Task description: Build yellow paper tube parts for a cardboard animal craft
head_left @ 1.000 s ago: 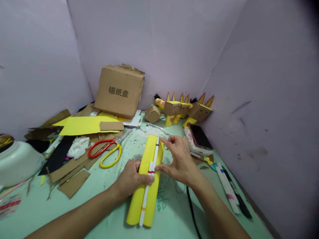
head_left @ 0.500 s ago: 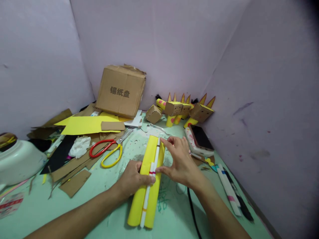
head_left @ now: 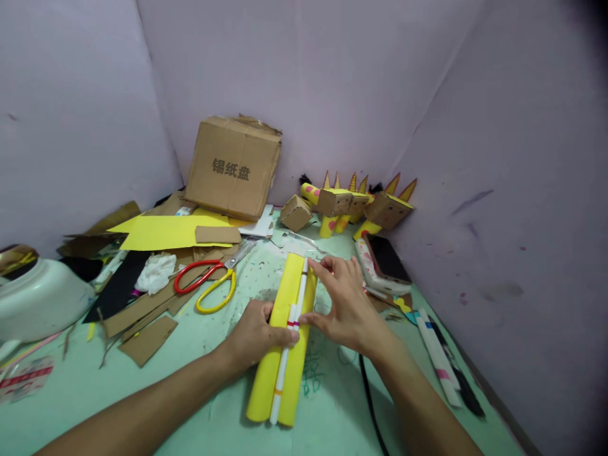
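Observation:
A yellow paper (head_left: 266,380), curled in from both long sides, rests on the table in front of me. White marker pens (head_left: 301,292) with coloured bands lie end to end along the groove between its curls. My left hand (head_left: 259,335) grips the paper from the left, its thumb pressing on the pens near the middle. From the right, my right hand (head_left: 349,304) reaches over with its index fingertip at the far end of the pens and its thumb against the pens at mid-length. Its remaining fingers are partly hidden.
Scissors (head_left: 223,278) lie left of the paper, among cardboard scraps (head_left: 148,339) and yellow sheets (head_left: 166,233). Behind stands a cardboard box (head_left: 232,168), with giraffe-like cardboard figures (head_left: 335,202) to its right. A phone (head_left: 387,258), more markers (head_left: 437,361) and a black cable (head_left: 370,405) are on the right.
The whole view has shifted slightly, so everything sits a little higher and to the right. Both hands keep nearly the same hold on the paper and pens.

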Action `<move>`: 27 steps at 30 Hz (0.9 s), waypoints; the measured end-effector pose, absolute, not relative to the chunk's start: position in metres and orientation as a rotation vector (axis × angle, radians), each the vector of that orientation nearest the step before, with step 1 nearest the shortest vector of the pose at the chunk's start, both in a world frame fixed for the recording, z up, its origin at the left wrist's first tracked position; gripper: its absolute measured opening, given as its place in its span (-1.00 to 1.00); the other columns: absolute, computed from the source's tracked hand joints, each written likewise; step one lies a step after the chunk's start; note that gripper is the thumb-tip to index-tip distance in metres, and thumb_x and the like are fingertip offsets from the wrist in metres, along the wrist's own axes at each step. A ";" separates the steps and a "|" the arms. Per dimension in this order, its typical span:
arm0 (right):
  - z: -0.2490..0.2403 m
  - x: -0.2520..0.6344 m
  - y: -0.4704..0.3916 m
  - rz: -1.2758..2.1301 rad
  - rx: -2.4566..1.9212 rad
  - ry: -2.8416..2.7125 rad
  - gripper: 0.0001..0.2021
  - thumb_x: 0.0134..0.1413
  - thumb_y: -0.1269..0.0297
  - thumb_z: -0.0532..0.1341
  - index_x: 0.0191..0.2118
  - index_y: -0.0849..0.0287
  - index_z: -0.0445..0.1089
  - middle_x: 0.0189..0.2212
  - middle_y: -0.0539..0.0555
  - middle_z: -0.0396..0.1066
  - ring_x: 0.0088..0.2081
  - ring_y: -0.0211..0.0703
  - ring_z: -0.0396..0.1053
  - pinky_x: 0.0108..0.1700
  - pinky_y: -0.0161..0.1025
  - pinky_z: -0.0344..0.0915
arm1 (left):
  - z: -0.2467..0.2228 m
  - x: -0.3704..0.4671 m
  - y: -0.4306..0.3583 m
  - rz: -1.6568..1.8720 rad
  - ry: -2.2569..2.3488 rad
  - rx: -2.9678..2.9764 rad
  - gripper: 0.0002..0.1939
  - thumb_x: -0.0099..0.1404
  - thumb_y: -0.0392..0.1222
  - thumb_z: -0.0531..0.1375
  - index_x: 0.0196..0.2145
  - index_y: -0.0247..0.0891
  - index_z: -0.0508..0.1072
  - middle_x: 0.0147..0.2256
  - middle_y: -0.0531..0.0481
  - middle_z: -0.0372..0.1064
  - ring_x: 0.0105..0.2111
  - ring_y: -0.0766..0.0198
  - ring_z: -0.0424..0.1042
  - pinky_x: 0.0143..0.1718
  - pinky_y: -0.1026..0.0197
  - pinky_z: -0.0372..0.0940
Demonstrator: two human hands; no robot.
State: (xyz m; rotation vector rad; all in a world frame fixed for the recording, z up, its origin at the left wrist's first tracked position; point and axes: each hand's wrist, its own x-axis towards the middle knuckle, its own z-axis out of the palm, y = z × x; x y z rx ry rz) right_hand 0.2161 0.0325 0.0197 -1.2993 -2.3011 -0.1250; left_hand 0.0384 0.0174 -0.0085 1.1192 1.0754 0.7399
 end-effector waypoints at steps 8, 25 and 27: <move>0.020 0.215 0.032 -0.133 -1.323 -2.310 -0.27 -0.15 -0.08 0.22 0.11 0.29 0.18 -0.14 0.27 0.17 -0.12 0.17 0.10 -0.04 0.19 0.02 | -0.009 0.040 0.017 0.752 1.079 1.105 -0.81 -0.26 -0.27 0.25 -0.58 -0.35 0.39 -0.66 0.11 0.32 -0.64 0.35 0.28 -0.60 0.31 0.21; 0.024 0.215 0.020 -0.045 -1.170 -2.234 -0.40 -0.06 -0.01 0.19 0.08 0.22 0.18 -0.13 0.21 0.15 -0.08 0.13 0.14 0.03 0.25 -0.04 | -0.010 0.033 0.025 0.873 1.084 1.031 -0.74 -0.26 -0.22 0.32 -0.53 -0.35 0.43 -0.62 0.07 0.37 -0.61 0.31 0.32 -0.58 0.29 0.24; 0.028 0.209 0.012 0.009 -1.154 -2.291 -0.39 -0.11 0.03 0.24 0.06 0.21 0.21 -0.15 0.19 0.16 -0.08 0.11 0.15 0.08 0.25 -0.11 | -0.009 0.031 0.028 0.901 1.098 1.014 -0.74 -0.26 -0.23 0.33 -0.53 -0.37 0.43 -0.62 0.07 0.37 -0.61 0.32 0.31 -0.59 0.29 0.23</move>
